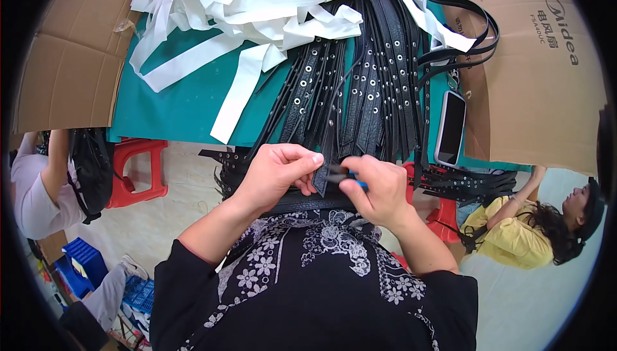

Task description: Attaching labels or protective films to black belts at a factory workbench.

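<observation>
My left hand [283,170] pinches the pointed end of a black leather-look strap [328,142] at the table's near edge. Closed around small snips with blue handles [361,186], my right hand [379,187] is just to the right of it. The grey blades are at the strap's end; whether they touch it is unclear. A thick bundle of similar black straps [369,87] with silver eyelets lies on the green tabletop [193,112], ends toward me. More black straps [238,170] rest below the table edge, close to my lap.
White fabric strips [225,4] are heaped at the far left. A phone [451,128] and a looped black strap [491,33] lie at the right. Cardboard boxes [74,62] flank the table. Red stools [138,171] and people [520,229] are on both sides.
</observation>
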Motion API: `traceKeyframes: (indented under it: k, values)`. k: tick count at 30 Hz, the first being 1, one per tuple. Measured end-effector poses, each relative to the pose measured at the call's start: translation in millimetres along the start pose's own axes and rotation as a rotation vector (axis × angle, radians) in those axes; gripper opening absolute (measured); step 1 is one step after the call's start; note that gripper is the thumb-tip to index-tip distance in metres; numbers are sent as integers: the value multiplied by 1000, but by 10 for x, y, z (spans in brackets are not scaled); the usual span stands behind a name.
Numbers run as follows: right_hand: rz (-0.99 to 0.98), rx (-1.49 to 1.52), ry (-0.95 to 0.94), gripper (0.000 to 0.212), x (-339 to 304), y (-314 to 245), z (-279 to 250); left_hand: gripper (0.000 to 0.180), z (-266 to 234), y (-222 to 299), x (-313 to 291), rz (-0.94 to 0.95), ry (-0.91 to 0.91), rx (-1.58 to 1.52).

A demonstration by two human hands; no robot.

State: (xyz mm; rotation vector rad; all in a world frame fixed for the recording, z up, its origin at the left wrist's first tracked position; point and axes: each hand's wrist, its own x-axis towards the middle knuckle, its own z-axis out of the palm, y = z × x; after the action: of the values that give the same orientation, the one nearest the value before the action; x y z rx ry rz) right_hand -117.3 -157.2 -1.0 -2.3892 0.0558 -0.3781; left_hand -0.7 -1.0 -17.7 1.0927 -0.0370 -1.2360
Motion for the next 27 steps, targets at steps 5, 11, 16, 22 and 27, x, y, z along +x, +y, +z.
traceKeyframes:
  k: [5, 11, 16, 22, 27]
  values:
    - [-117, -157, -89, 25, 50, 55, -194, 13, 17, 12, 8, 4, 15, 97]
    - [-244, -210, -133, 24, 138, 72, -232, 13, 24, 17, -6, -9, 7, 78]
    - [-279, -174, -122, 24, 156, 106, -210, 13, 7, -9, -1, -43, -16, -12]
    - [-330, -239, -97, 25, 163, 135, -223, 14, 22, 10, 19, -147, -32, -110]
    - [-323, -183, -67, 28, 142, 245, -202, 14, 0, -8, 52, -171, -40, -142]
